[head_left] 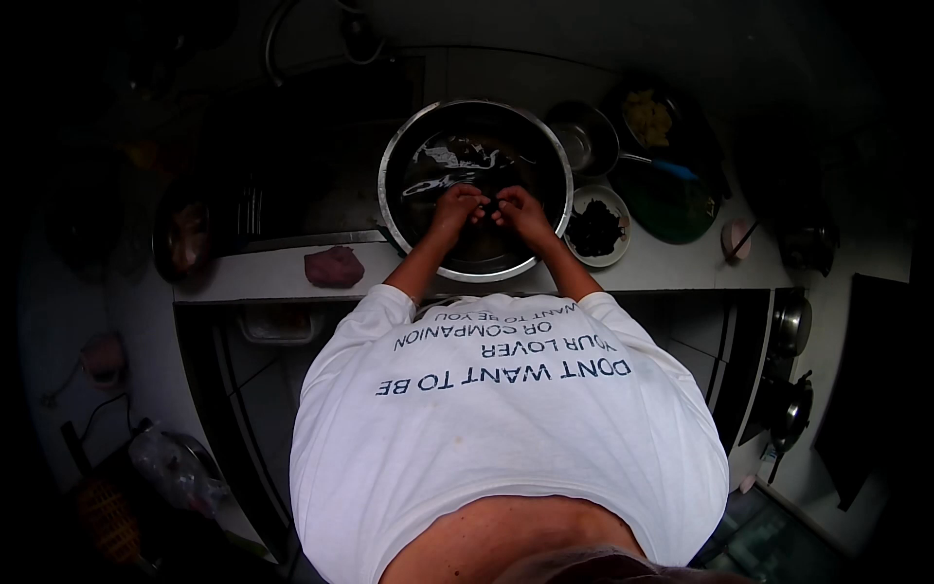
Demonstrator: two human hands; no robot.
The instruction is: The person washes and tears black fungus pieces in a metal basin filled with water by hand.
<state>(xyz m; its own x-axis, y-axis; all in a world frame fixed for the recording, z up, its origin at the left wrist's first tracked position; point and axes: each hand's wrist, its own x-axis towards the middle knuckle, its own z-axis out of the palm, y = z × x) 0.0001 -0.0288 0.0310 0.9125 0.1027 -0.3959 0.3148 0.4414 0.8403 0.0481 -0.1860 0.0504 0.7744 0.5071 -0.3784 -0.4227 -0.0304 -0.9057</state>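
Note:
Both of my hands are over a large round metal basin (486, 275) holding dark, shiny liquid. My left hand (459, 208) has its fingers curled and pinched near the basin's middle. Facing it a short gap away, my right hand (520, 212) is bent the same way, its fingertips pressed together. Whatever sits between the fingers is too dark and small to make out. Just right of the basin, dark, crinkled pieces (594, 230) lie heaped on a white plate (609, 259).
Behind the plate stands a small metal pan (574, 146). A dark tray with yellow pieces (647, 119) and a green round board (671, 214) are further right, with a blue handle (673, 169) nearby. A pinkish cloth (334, 268) lies on the counter's front edge (243, 282), left of the basin.

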